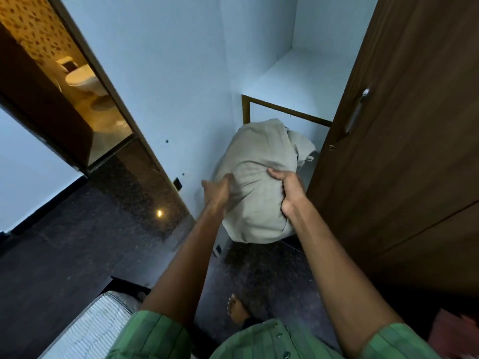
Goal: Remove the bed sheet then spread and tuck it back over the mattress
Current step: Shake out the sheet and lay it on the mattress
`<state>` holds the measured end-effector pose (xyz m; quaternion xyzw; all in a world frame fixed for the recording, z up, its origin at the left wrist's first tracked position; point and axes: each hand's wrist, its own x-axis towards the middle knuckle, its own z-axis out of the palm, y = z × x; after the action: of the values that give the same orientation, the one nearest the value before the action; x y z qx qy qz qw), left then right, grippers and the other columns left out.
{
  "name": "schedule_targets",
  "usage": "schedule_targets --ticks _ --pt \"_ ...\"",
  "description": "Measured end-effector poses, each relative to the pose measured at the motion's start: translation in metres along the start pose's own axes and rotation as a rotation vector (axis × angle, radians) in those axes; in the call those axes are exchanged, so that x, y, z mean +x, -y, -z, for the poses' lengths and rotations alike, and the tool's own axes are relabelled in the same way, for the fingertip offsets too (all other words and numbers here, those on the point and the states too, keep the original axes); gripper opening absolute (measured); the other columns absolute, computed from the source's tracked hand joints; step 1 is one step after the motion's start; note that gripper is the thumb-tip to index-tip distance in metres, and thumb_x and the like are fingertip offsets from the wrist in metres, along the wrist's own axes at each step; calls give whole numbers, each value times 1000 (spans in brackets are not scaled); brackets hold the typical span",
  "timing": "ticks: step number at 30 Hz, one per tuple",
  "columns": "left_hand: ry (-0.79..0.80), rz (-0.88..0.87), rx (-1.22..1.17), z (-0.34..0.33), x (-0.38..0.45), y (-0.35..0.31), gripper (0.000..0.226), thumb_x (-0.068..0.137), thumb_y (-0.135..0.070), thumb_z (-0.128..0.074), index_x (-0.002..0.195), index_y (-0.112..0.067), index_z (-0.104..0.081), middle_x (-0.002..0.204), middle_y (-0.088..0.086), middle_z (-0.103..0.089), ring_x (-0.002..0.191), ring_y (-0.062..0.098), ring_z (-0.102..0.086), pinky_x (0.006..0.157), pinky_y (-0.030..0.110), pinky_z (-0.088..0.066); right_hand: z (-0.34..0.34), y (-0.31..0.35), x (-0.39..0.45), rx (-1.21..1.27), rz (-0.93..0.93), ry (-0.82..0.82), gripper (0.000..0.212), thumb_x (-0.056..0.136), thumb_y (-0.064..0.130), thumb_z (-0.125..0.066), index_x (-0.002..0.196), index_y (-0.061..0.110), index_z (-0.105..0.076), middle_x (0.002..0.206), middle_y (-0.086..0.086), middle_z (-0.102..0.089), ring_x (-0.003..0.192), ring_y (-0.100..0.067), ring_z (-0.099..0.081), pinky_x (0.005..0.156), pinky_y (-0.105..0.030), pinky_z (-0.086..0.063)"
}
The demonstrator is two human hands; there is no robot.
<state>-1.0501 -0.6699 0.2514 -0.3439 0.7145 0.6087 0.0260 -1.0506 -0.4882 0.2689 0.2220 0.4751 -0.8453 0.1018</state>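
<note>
Dark floor (pixel 77 242), white wall behind — both hands' grip on the bundled bed sheet (pixel 256 182); left hand (pixel 216 195), right hand (pixel 290 190).

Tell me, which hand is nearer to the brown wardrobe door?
Right. The right hand grips the bundled sheet on the side toward the wardrobe door. The left hand holds the sheet's far side, toward the white wall.
</note>
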Motion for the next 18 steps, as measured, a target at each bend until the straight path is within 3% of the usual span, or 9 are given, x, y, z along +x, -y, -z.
schedule_targets --ticks 2,5,8,12,18 --pt "94 62 -43 11 25 2 114 82 -67 -70 162 -14 -10 161 14 -34 139 37 -43 107 44 -41 -3 5 13 35 -8 -12 70 54 15 -91 120 2 -73 115 -17 -75 105 -36 -73 96 -53 -57" --pt "383 44 -107 17 58 -13 111 72 -83 -67 157 -17 -37 153 5 -49 134 27 -52 107 38 -42 -11 22 26 36 -9 6 68 58 16 -90 122 2 -72 118 -19 -74 107 -38 -72 96 -52 -57" --pt "514 -68 -167 8 79 -52 98 70 -75 -79 149 -23 -52 142 -1 -62 126 20 -62 114 42 -44 -26 47 42 89 44 8 60 66 12 -85 123 0 -71 117 -20 -74 108 -38 -72 93 -49 -58" --pt "539 -364 -107 -17 94 -124 61 85 -44 -80 138 -21 -60 125 -8 -70 114 12 -67 99 31 -52 -38 86 82 159 156 -61 82 44 20 -94 122 3 -73 120 -19 -73 109 -38 -71 99 -55 -55" --pt "494 -622 78 -68 140 -215 60 82 -27 -84 133 -17 -56 123 -3 -66 108 13 -65 94 30 -53 -64 158 108 139 288 -253 47 60 4 -79 107 2 -76 102 -14 -78 95 -34 -76 86 -51 -62"
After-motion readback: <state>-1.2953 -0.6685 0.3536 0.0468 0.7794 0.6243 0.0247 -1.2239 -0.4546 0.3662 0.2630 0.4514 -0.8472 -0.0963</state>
